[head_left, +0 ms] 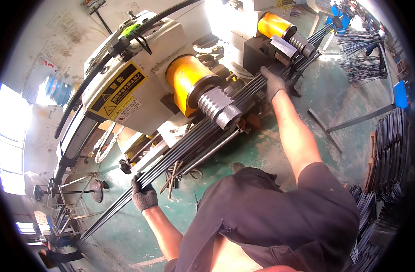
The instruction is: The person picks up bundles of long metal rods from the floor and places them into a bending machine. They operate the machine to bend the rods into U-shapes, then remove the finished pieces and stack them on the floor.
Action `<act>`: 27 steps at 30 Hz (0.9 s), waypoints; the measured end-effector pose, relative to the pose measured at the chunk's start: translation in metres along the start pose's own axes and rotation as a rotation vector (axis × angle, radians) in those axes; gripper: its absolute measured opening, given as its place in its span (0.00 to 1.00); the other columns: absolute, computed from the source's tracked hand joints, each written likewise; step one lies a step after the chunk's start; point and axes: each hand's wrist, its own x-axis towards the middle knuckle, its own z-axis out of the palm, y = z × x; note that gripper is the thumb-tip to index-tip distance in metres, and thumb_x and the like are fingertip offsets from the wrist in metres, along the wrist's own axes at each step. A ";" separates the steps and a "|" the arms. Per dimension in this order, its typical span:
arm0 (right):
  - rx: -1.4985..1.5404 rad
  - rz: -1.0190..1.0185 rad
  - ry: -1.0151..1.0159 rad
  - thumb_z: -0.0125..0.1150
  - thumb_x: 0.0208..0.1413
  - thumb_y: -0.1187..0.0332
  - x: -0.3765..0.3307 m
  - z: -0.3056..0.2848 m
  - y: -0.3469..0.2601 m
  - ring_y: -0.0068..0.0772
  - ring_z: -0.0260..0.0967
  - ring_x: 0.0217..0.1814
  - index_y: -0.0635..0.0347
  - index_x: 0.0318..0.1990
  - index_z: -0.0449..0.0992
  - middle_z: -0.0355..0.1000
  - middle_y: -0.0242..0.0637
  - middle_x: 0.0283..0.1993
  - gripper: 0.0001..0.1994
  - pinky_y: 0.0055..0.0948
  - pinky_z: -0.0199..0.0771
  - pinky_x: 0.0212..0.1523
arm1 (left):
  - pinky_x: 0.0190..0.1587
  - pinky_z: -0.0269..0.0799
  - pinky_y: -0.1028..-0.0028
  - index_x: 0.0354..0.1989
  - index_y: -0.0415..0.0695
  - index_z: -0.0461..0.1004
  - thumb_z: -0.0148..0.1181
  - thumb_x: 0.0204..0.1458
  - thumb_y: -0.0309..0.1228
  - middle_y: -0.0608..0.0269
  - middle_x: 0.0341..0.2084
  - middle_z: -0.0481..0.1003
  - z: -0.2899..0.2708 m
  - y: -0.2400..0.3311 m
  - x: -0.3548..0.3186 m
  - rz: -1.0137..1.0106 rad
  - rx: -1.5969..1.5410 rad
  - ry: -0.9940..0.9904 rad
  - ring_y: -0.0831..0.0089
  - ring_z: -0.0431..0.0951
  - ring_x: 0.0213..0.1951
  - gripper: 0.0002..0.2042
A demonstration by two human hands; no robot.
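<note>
A bundle of long thin metal rods [180, 152] runs slantwise from the lower left to the upper right, past the front of a machine. My left hand [144, 196], in a grey knit glove, is closed round the bundle toward its lower-left end. Farther right, my gloved right hand [274, 84] grips the same rods beside the second machine head. Between my hands the rods pass behind and below a ribbed steel roller [219, 107] on an orange-yellow cylinder [185, 81]. Another ribbed roller [302, 44] sits near my right hand.
The machine's white housing [139, 97] carries a yellow-and-black warning label. Stacks of metal rods [361, 63] stand at the far right, with more rods [388, 154] lower down. An angled metal bar frame [359, 119] lies between. A wheeled metal frame [76, 199] is at left.
</note>
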 end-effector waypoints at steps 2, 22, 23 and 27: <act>-0.148 0.001 0.076 0.75 0.59 0.58 -0.030 0.014 0.013 0.37 0.80 0.44 0.69 0.50 0.81 0.83 0.43 0.47 0.22 0.35 0.79 0.50 | 0.64 0.78 0.60 0.49 0.31 0.79 0.61 0.66 0.27 0.50 0.49 0.82 0.035 -0.018 -0.015 -0.033 0.029 0.017 0.60 0.81 0.54 0.11; 0.131 0.005 0.070 0.76 0.59 0.55 0.014 -0.006 -0.003 0.38 0.79 0.50 0.62 0.53 0.80 0.80 0.39 0.50 0.23 0.43 0.82 0.51 | 0.67 0.75 0.56 0.54 0.35 0.76 0.54 0.70 0.33 0.49 0.51 0.81 -0.009 -0.009 -0.002 0.073 -0.060 0.036 0.57 0.80 0.57 0.14; 0.116 0.004 0.053 0.76 0.59 0.55 0.012 -0.006 0.008 0.38 0.79 0.51 0.62 0.54 0.80 0.80 0.38 0.51 0.23 0.42 0.82 0.52 | 0.66 0.75 0.55 0.54 0.36 0.75 0.53 0.71 0.34 0.50 0.51 0.80 0.004 -0.018 -0.005 0.070 -0.072 0.054 0.56 0.80 0.57 0.14; -0.058 -0.005 -0.062 0.73 0.62 0.58 -0.042 0.019 0.043 0.34 0.78 0.52 0.65 0.55 0.80 0.80 0.40 0.51 0.22 0.34 0.78 0.54 | 0.65 0.76 0.57 0.57 0.35 0.74 0.57 0.70 0.34 0.50 0.53 0.80 0.040 -0.048 -0.029 0.006 -0.110 0.011 0.57 0.79 0.57 0.16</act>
